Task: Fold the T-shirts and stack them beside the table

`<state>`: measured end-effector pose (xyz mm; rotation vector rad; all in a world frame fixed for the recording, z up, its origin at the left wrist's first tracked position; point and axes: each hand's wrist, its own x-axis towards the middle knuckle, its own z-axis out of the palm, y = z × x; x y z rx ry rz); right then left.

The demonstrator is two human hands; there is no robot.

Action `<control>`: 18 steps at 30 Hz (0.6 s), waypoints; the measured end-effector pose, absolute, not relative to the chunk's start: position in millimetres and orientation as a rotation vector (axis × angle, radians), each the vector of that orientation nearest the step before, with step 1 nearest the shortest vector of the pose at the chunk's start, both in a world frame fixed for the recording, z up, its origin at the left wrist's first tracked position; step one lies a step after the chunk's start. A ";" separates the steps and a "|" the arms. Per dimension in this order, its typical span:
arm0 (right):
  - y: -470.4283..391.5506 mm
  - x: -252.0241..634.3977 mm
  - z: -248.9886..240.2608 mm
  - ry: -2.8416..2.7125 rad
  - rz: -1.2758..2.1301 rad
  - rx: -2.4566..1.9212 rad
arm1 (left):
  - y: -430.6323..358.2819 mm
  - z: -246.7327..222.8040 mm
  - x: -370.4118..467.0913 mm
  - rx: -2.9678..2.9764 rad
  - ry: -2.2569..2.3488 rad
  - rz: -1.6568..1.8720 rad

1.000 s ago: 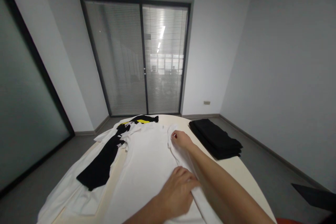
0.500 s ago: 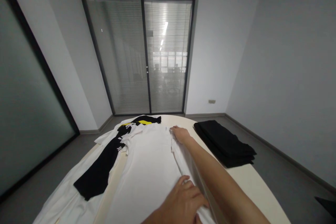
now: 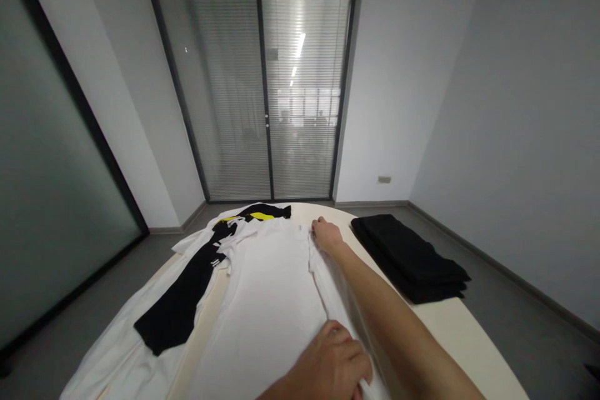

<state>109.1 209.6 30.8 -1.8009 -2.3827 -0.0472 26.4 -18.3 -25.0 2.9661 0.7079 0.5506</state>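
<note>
A white shirt lies spread out lengthwise on the pale table. Near the front, my left hand is closed on the right side of the shirt, with a fold of white cloth showing below its fingers. Farther off, my right hand is closed at the shirt's far right edge, by the shoulder; its fingers are bent round the cloth. Between the two hands runs a folded strip of the white cloth.
Black folded clothes are stacked on the table's right side. Left of the shirt lie other garments, white with a black panel and a yellow patch. A glass door with blinds stands beyond the table.
My left hand's fingers have closed more tightly on the cloth. My right hand has shifted slightly at the far edge. The whole view has moved a little.
</note>
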 end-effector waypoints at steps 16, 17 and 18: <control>215.3 113.0 12.2 -2.401 0.009 -1.686 | -30.1 -10.2 24.7 2.694 1.078 0.567; 214.3 112.9 12.8 -2.426 -0.001 -1.679 | -30.5 -9.3 25.5 2.696 1.077 0.541; 213.2 112.7 13.8 -2.456 -0.012 -1.666 | -30.7 -8.8 26.1 2.700 1.079 0.511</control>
